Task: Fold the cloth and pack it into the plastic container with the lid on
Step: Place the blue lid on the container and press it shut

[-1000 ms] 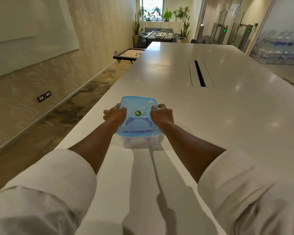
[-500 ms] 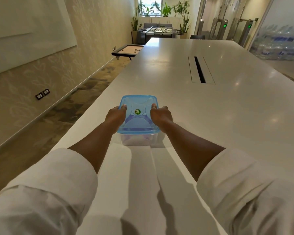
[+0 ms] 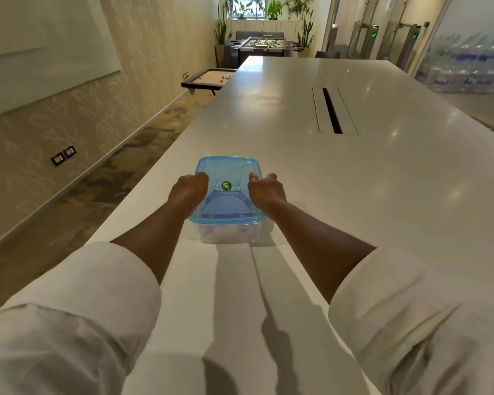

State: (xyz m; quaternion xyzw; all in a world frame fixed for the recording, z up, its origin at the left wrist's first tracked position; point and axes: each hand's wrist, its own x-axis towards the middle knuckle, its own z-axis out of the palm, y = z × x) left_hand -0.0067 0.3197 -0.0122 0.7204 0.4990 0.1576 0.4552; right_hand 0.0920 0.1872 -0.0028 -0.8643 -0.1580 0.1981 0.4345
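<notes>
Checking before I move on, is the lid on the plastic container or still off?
On. The blue lid covers the whole top of the container, with the left hand and right hand on its sides.

Translucent blue plastic lid (image 3: pixel 228 178); clear plastic container (image 3: pixel 228 233); glossy smooth white table (image 3: pixel 382 212).

A long white table (image 3: pixel 354 172) stretches ahead, patterned wall (image 3: pixel 77 118) and whiteboard (image 3: pixel 40 47) left, foosball table (image 3: pixel 263 45) and plants (image 3: pixel 274 8) by the far window
</notes>
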